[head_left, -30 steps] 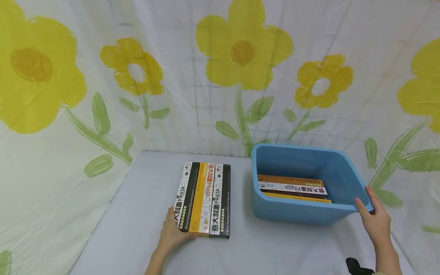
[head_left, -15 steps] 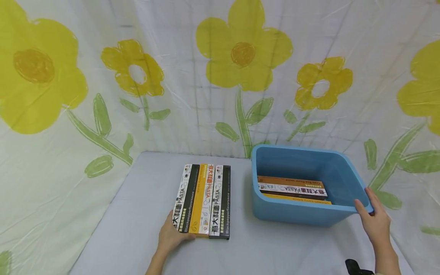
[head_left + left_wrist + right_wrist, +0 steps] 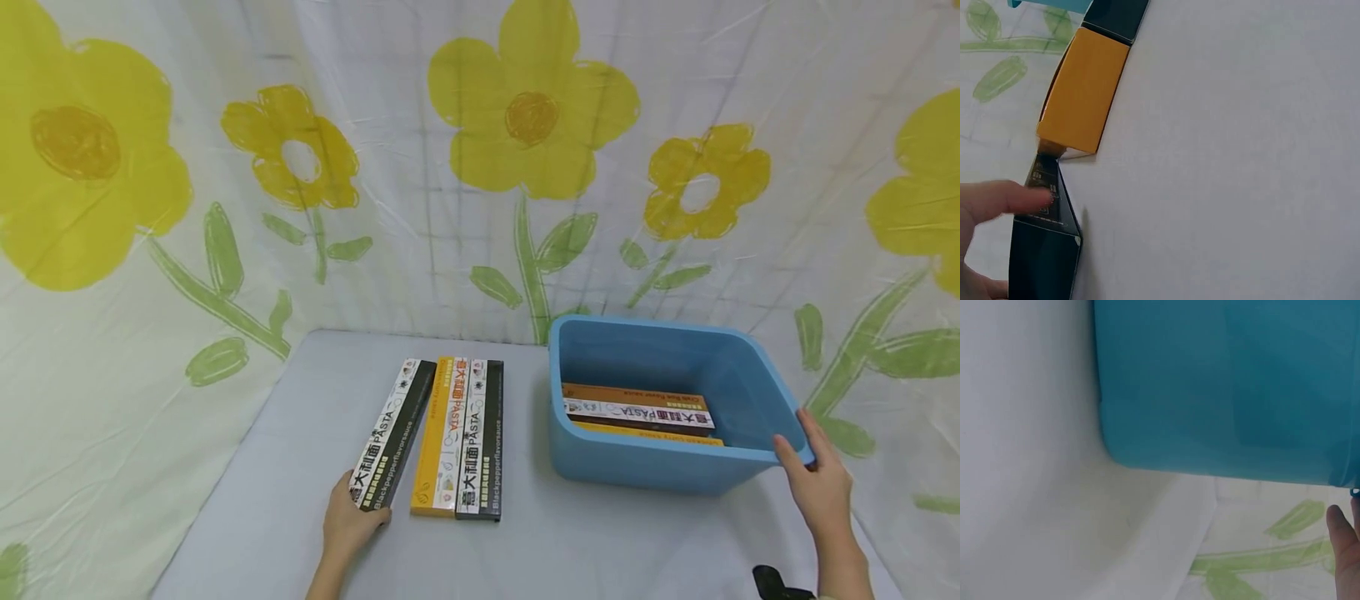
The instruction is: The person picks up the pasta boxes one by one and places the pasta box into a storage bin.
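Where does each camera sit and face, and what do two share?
Head: worn on the head, faces forward and down at boxes and a blue bin; left hand and right hand show.
Left wrist: on that wrist, faces three boxes' near ends; left fingers show.
Right wrist: on that wrist, faces the blue bin's outside; right fingers show.
Head and left wrist share the held black box.

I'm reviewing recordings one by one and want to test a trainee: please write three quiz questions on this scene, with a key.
1. What does the left hand grip?
A) a brown pasta box
B) a black-and-white pasta box
C) the flowered sheet
2. True or false: the right hand holds the blue bin by its rim.
3. Fill in: between the gripped box and the second black-and-white box lies a ____ box.

Key: 1. B; 2. true; 3. yellow-and-white.
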A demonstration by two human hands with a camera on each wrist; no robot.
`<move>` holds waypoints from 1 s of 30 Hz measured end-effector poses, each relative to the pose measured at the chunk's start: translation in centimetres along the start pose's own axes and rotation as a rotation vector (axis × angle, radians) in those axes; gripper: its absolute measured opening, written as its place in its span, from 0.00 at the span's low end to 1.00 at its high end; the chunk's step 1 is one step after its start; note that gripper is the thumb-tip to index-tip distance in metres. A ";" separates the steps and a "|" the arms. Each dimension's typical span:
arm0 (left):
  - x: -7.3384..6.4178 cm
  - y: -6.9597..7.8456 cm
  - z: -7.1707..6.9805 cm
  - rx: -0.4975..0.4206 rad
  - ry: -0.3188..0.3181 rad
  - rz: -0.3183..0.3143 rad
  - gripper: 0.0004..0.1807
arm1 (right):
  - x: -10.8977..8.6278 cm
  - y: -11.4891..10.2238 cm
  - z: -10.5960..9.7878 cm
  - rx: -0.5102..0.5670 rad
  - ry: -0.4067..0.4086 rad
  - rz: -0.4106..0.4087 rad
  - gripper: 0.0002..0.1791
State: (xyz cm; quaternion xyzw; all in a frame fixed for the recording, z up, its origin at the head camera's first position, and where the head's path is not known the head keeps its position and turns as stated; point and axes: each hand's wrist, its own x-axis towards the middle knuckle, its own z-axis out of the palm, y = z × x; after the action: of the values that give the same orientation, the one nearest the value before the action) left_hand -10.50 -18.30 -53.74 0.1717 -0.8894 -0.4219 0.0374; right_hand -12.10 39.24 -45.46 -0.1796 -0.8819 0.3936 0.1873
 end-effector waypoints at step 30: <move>0.8 -0.4 -0.8 -0.237 0.053 -0.277 0.50 | 0.1 -0.2 -0.1 0.010 -0.026 -0.027 0.35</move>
State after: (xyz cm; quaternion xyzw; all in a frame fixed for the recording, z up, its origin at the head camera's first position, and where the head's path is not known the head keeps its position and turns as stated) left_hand -10.98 -19.41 -53.61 0.2979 -0.8001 -0.5202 0.0223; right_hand -12.22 39.23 -45.24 -0.1615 -0.8846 0.3977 0.1823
